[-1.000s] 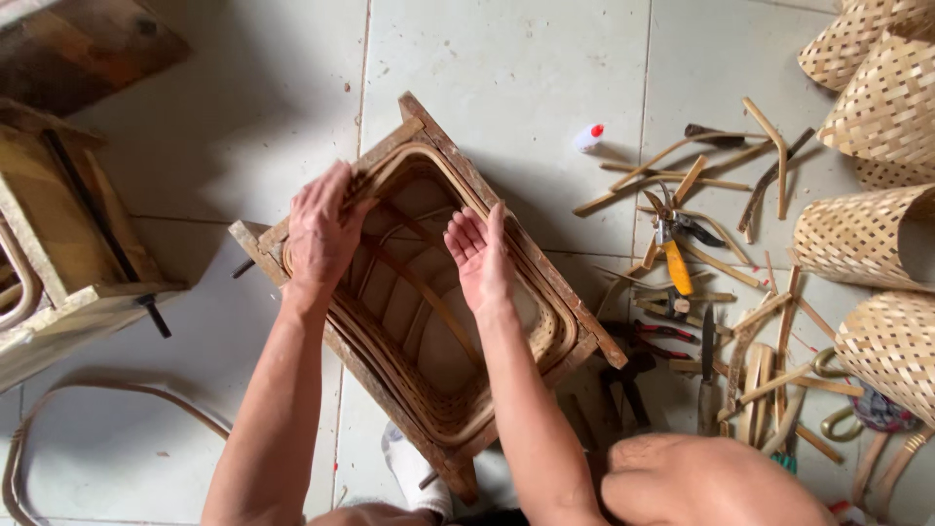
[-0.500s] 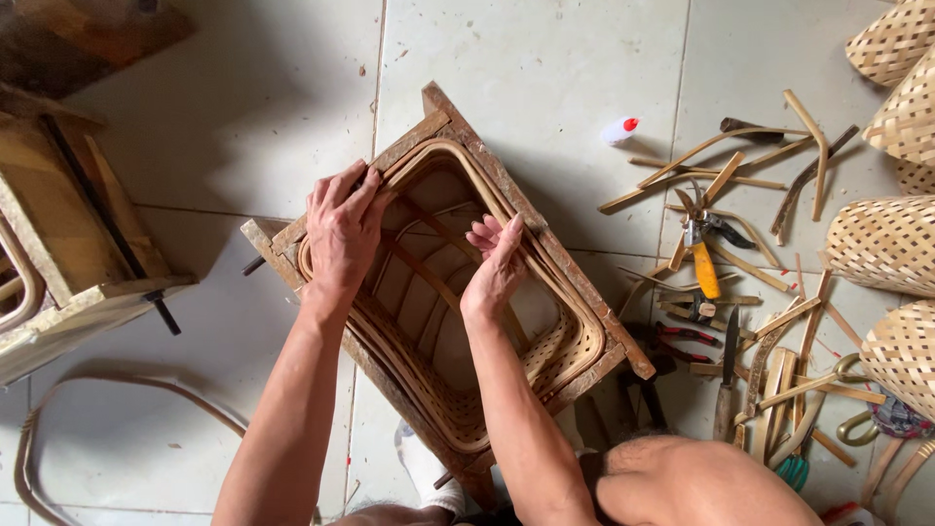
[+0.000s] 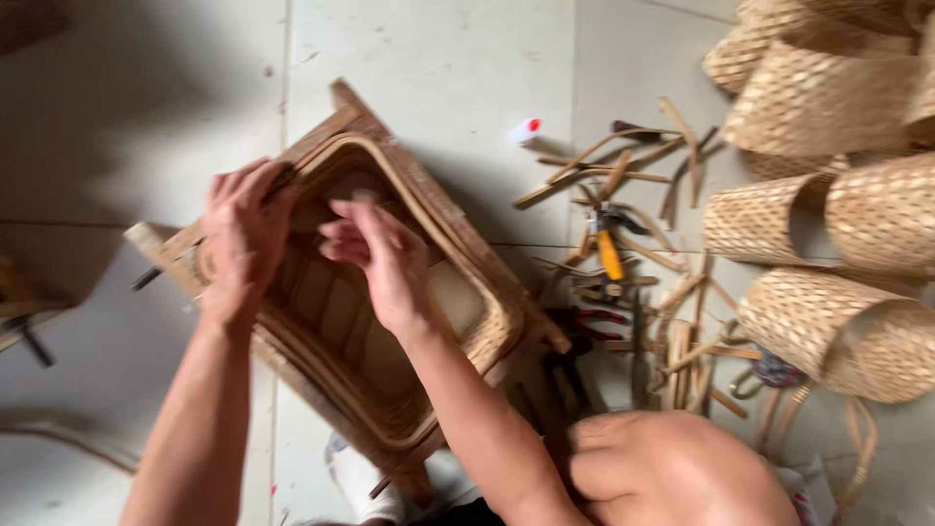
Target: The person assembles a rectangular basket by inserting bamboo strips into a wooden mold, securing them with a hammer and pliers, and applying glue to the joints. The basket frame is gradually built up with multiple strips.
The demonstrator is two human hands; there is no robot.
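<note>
Wooden frame w/ woven rattan basket (image 3: 351, 292) sits on the tiled floor (image 3: 438, 58), set diagonally, roughly centre-left of view, one corner pointing toward the far side of the floor. The rattan rim runs as a rounded rectangle inside the wood frame.

Left hand (image 3: 242, 239) lies over the frame's left edge nr the far corner, fingers curled over the rim; grip looks clamped on the rim there, though motion blur hides the fingertips. Right hand (image 3: 380, 255) hovers over the basket opening just beside the left hand, fingers partly bent and close together; blur too strong, cannot tell if it pinches anything or touches the rim.

A bent knee (image 3: 672, 477) shows at the near edge, right of the frame.

On the floor right of the frame: scatter of bamboo strips (image 3: 623, 166), a tool w/ yellow handle (image 3: 610, 253) among them, darker pliers-type tools (image 3: 594, 321) nearer the frame. Small white bottle w/ red cap (image 3: 526, 130) lies beyond the strips, apart from the frame. Along the floor's right edge, several woven bamboo lampshade-like cylinders (image 3: 828, 321) lie on their sides, close to each other.
</note>
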